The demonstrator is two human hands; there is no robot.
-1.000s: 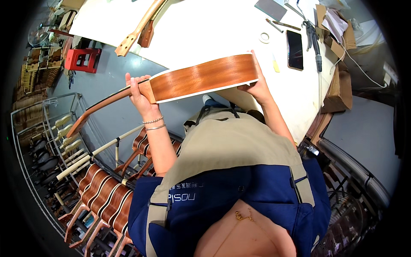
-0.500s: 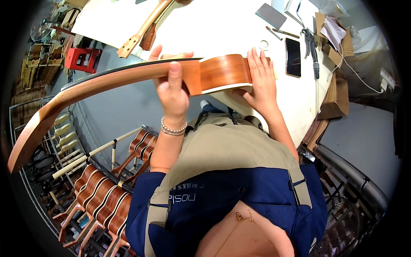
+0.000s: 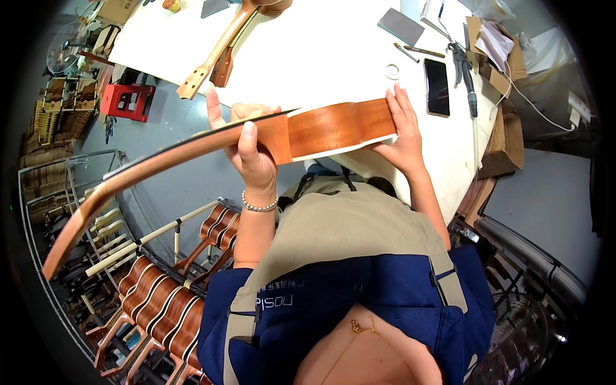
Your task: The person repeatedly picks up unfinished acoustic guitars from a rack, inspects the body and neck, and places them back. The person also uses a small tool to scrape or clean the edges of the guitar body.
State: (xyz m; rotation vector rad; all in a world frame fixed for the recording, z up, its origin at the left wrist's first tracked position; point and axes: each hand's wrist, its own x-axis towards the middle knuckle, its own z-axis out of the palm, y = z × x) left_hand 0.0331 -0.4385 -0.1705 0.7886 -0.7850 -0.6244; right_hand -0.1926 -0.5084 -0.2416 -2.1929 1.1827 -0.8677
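Note:
An unstrung wooden ukulele (image 3: 343, 128) is held on edge in front of me, above the near side of the table. Its brown side faces up, with pale binding along the near edge. The neck curves away to the left in the fisheye picture, and its dark fretboard edge is on the far side. My left hand (image 3: 253, 151) is closed round the neck beside the heel, thumb on the near side and one finger raised. My right hand (image 3: 405, 135) grips the tail end of the body, with its fingers over the far part and its thumb beneath.
On the white table (image 3: 359, 38) lie more ukuleles (image 3: 221, 54), a phone (image 3: 437, 86), a tape roll (image 3: 392, 71), pens (image 3: 417, 51) and a grey pad (image 3: 400, 26). An air gun (image 3: 463, 70) hangs near cardboard boxes (image 3: 504, 144). Racked instrument bodies (image 3: 160, 308) stand lower left, a red stool (image 3: 128, 101) beyond.
The ukulele has come slightly nearer to me, and its body end has shifted right. Both hands have moved along with it and keep their hold.

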